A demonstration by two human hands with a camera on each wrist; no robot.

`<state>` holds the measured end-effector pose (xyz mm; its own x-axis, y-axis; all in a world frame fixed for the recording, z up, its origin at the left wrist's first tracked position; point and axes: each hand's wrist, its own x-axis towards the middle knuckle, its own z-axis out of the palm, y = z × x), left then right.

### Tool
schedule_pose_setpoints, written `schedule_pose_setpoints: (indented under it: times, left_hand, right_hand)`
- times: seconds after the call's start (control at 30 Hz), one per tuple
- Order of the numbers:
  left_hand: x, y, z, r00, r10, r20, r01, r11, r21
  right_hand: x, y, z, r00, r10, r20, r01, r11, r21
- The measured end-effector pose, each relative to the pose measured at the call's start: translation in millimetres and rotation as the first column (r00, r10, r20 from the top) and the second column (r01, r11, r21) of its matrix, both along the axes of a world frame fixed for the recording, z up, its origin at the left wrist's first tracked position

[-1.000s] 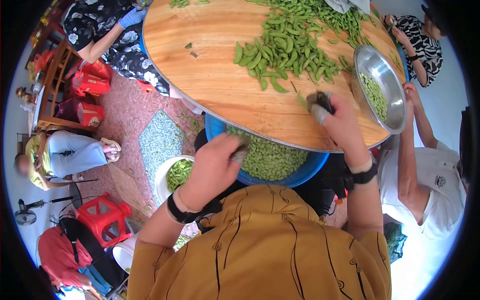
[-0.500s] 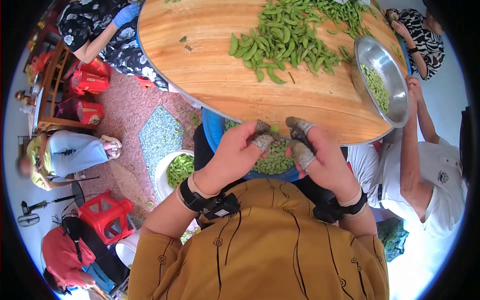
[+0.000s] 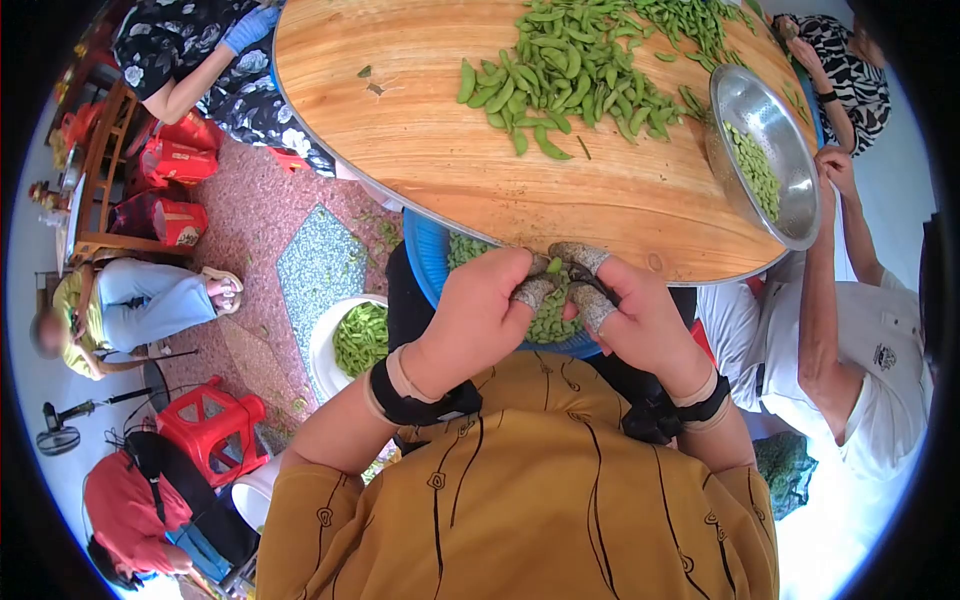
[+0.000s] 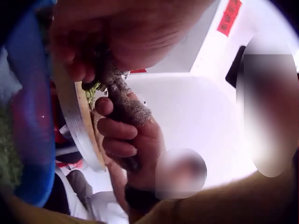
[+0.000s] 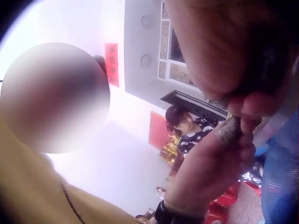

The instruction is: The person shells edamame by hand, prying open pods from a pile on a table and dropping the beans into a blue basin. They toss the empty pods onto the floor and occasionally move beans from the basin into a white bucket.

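My left hand (image 3: 468, 312) and right hand (image 3: 645, 318) meet at the table's near edge, above a blue basin (image 3: 425, 262) of shelled green beans (image 3: 548, 325). Between their fingertips is a small green soybean pod (image 3: 556, 266), pinched from both sides and mostly covered by the fingers. Grey, worn wrappings cover the thumbs and forefingers. In the left wrist view, the right hand (image 4: 128, 128) has its other fingers curled toward the palm. The right wrist view has the left hand (image 5: 210, 156) reaching up to the right one, the pod hidden there.
A heap of soybean pods (image 3: 570, 75) lies on the round wooden table (image 3: 400, 130). At the table's right stands a tilted steel bowl (image 3: 795, 175) with shelled beans. A white bucket (image 3: 322, 355) of green pods is on the floor at left. Other people sit around.
The right hand has come back from the tabletop and the left has moved in toward it. Their fingertips, apart half a second ago, now come together at the pod.
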<state>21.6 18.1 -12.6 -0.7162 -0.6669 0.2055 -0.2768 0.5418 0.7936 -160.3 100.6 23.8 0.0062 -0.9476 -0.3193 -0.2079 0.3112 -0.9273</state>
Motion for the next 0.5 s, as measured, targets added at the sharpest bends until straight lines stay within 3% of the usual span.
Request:
schedule_pose_setpoints:
  times: [0.07, 0.13, 0.17, 0.2, 0.27, 0.33, 0.37, 0.4, 0.43, 0.47, 0.5]
  left_hand:
    - [2.4, 0.4, -4.7, 1.0, -0.001, -0.017, 0.001, 1.0, -0.018]
    - [5.5, -0.8, -4.9, 0.999, -0.005, -0.033, 0.003, 0.999, -0.036]
    - [7.5, -2.9, -1.9, 0.974, 0.022, -0.227, 0.119, 0.801, 0.587]
    - [9.1, -4.9, 0.0, 0.922, 0.165, -0.352, 0.304, 0.256, 0.917]
    - [11.6, -7.3, 0.5, 0.945, 0.105, -0.31, 0.265, 0.308, 0.914]
    - [12.3, -7.4, 2.2, 0.964, 0.048, -0.263, 0.228, 0.363, 0.904]
    - [12.3, -6.7, 3.8, 0.99, -0.081, -0.119, 0.138, 0.776, 0.616]
    - [12.5, -5.8, 4.5, 0.99, -0.117, 0.074, 0.105, 0.983, 0.15]
    - [12.9, -4.3, 3.3, 0.99, -0.114, 0.077, 0.101, 0.983, 0.152]
    - [13.1, -2.3, 0.6, 0.988, -0.088, 0.129, 0.106, 0.984, -0.144]
    - [12.9, -0.6, -1.9, 0.984, -0.049, 0.172, 0.119, 0.896, -0.427]
  right_hand:
    - [-0.7, -1.2, -4.6, 1.0, -0.004, 0.021, 0.004, 1.0, 0.01]
    - [0.0, -2.8, -5.6, 0.946, -0.076, 0.315, 0.036, 0.991, 0.131]
    - [0.2, -2.5, -1.7, 0.946, -0.078, 0.315, 0.037, 0.991, 0.132]
    - [0.2, -2.5, 5.7, 0.9, -0.112, 0.422, 0.027, 0.979, 0.203]
    - [1.3, -2.1, 8.6, 0.841, -0.153, 0.519, 0.006, 0.962, 0.273]
    - [3.1, -1.6, 5.6, 0.916, -0.092, 0.39, -0.005, 0.971, 0.241]
    - [4.5, -1.3, 5.3, 0.916, -0.09, 0.391, -0.007, 0.97, 0.241]
    - [5.9, -1.2, 4.8, 0.936, -0.067, 0.346, -0.017, 0.972, 0.236]
    - [7.2, -1.2, 4.0, 0.952, -0.045, 0.302, -0.027, 0.972, 0.232]
    - [8.0, -1.2, 2.8, 0.951, -0.043, 0.305, -0.031, 0.972, 0.232]
    - [8.5, -1.1, 1.4, 0.965, -0.038, 0.258, -0.017, 0.978, 0.208]
